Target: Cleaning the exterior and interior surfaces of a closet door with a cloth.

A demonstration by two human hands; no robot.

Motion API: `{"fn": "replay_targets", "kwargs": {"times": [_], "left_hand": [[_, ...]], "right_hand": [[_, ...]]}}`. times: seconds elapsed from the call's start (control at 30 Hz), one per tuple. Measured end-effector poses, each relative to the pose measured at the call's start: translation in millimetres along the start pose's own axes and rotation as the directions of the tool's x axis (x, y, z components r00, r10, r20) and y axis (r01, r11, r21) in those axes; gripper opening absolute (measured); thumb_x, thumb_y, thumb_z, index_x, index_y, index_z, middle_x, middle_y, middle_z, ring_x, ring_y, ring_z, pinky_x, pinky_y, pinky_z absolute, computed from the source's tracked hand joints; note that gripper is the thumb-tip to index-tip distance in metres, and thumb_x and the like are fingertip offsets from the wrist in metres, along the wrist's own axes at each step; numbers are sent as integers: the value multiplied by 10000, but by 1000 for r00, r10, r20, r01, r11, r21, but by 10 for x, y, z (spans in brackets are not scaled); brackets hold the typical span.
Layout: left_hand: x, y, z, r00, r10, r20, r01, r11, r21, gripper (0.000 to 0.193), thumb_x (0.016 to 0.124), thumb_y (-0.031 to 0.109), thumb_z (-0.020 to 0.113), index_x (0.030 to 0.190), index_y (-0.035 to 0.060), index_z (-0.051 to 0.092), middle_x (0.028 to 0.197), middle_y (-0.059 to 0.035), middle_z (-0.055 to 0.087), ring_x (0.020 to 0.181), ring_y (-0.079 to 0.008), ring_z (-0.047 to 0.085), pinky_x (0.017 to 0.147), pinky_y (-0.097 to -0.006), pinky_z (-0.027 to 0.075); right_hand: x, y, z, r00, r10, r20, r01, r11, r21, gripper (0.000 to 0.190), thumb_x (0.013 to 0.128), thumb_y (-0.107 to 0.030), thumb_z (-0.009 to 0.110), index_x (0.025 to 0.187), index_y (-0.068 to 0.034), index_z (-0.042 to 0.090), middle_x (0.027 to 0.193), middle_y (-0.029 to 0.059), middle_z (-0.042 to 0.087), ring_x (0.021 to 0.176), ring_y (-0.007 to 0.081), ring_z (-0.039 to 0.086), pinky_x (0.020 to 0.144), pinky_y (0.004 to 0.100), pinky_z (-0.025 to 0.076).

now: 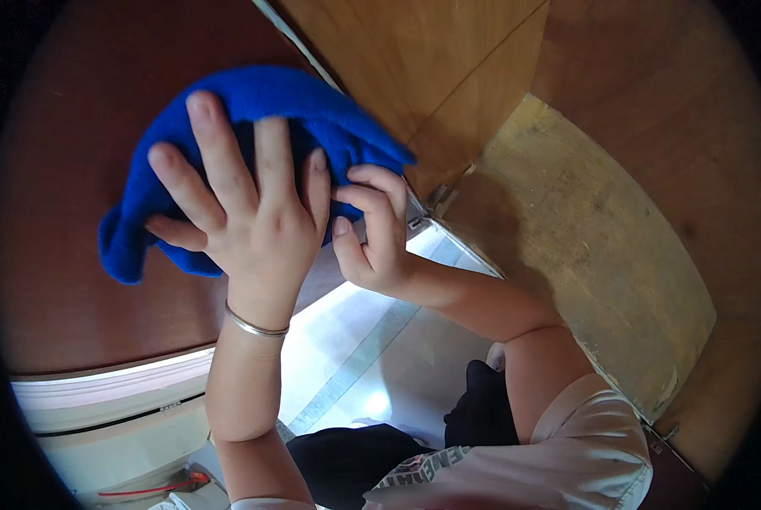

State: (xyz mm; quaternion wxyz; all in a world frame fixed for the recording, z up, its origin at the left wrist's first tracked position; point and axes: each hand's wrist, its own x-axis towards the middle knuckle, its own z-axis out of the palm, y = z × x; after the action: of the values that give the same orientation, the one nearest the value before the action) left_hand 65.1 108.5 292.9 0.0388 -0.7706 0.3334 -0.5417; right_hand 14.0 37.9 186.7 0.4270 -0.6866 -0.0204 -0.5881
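Note:
A bunched blue cloth (pixel 278 89) lies against a dark reddish-brown wooden panel (pixel 100 306). My left hand (pixel 259 210), with a metal bangle at the wrist, presses it from above with spread fingers. One fingertip is hidden under a fold, and the thumb rests close beside it. At the cloth's right edge is my right hand (pixel 380 236), its fingers bent and its thumb near them. The fingertips are at the cloth, but whether they pinch it cannot be told.
Lighter wooden panels (pixel 431 57) and a worn, stained board (pixel 597 242) extend at the right, with metal hinges at their joints. Below the hands is a pale floor (pixel 348 357) with a grey-green stripe. White moulding (pixel 125 389) and a red cord are at lower left.

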Motion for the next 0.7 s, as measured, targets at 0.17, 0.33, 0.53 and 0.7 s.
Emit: {"fn": "replay_targets", "kwargs": {"times": [0.17, 0.33, 0.53, 0.7], "left_hand": [[-777, 89, 247, 996, 89, 25, -87, 993, -74, 279, 829, 409, 593, 1033, 228, 652, 1492, -170, 279, 1385, -481, 90, 1027, -633, -137], [-1549, 227, 530, 986, 149, 77, -147, 989, -30, 228, 830, 424, 582, 960, 242, 631, 1473, -178, 272, 1384, -478, 35, 1006, -649, -164], [-2376, 394, 642, 913, 289, 287, -266, 957, -114, 327, 828, 417, 571, 1099, 243, 624, 1382, -133, 425, 1269, -431, 291, 1017, -638, -37], [-1791, 490, 340, 890, 237, 390, -82, 923, -375, 461, 824, 304, 599, 1275, 233, 543, 1465, -184, 313, 1355, -464, 184, 1020, -672, 21]], "right_hand": [[-567, 158, 92, 973, 229, 29, -225, 913, 340, 390, 770, 66, 553, 1128, -6, 414, 1021, 155, 469, 821, 241, 511, 735, 313, 451], [-1107, 227, 44, 874, 434, 218, -476, 855, 206, 337, 794, 55, 532, 1104, 11, 407, 984, 167, 464, 836, 281, 535, 746, 358, 458], [-1605, 502, -1, 734, 634, 243, -637, 767, -79, 357, 777, -28, 614, 1066, 36, 414, 894, 203, 505, 780, 329, 556, 704, 401, 476], [-1343, 550, -56, 793, 599, 112, -600, 800, -24, 318, 748, -23, 617, 1003, 29, 434, 872, 183, 485, 786, 348, 513, 691, 415, 444]]}}
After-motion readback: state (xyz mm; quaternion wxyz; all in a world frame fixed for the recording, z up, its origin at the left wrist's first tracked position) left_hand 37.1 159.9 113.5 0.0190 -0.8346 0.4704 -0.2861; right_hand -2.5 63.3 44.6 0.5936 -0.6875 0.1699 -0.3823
